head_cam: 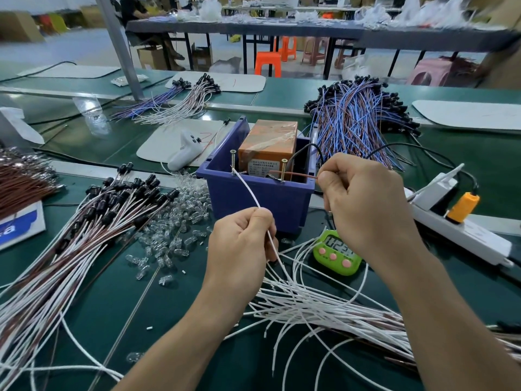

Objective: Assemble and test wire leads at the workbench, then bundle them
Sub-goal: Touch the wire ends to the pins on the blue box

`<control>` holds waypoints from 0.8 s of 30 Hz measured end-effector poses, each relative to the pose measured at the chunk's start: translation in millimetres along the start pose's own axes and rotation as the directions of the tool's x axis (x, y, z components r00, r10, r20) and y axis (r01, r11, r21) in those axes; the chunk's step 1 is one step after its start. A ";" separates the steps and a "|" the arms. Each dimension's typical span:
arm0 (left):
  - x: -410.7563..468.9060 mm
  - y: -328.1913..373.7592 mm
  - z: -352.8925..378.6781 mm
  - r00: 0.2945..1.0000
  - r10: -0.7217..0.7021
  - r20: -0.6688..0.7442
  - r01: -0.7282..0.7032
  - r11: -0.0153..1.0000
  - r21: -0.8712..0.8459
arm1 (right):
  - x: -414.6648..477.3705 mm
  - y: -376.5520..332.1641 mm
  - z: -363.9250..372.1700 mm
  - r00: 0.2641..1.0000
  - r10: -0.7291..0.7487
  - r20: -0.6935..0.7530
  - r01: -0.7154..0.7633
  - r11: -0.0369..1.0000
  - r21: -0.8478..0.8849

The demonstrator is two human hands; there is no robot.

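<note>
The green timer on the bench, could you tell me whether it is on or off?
On: the green timer shows dark digits on its display.

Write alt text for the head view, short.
A person's left hand pinches a thin white wire and the right hand pinches a thin brown wire, each wire end reaching one of two brass screws on the rim of a blue plastic bin that holds an orange box. Loose white wires and a green digital timer lie on the green workbench.
</note>
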State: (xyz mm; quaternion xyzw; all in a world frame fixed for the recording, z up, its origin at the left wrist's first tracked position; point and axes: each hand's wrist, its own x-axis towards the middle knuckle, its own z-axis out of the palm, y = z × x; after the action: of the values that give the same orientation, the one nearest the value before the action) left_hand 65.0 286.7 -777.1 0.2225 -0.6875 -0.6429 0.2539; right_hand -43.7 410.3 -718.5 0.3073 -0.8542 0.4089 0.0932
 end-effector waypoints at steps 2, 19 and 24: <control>0.2 0.0 0.1 1.000 -0.006 -0.003 0.006 1.000 -0.007 | 0.3 0.3 1.3 1.000 -0.005 -0.003 0.005 1.000 -0.004; -16.4 18.5 -8.9 0.979 0.176 0.105 -0.149 0.962 -0.228 | -31.3 -7.5 -51.7 0.693 0.385 0.610 -0.001 0.846 -0.533; -13.9 18.4 -8.7 0.989 0.110 0.094 -0.073 0.942 -0.328 | -56.9 8.4 -97.0 0.691 0.501 0.522 -0.029 0.740 -0.672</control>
State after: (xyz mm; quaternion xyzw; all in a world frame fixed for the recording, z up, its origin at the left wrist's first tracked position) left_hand 81.7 290.1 -759.2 0.1094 -0.5955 -0.7458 0.2779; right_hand -12.5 513.2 -684.4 0.2501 -0.9487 -0.0242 -0.1918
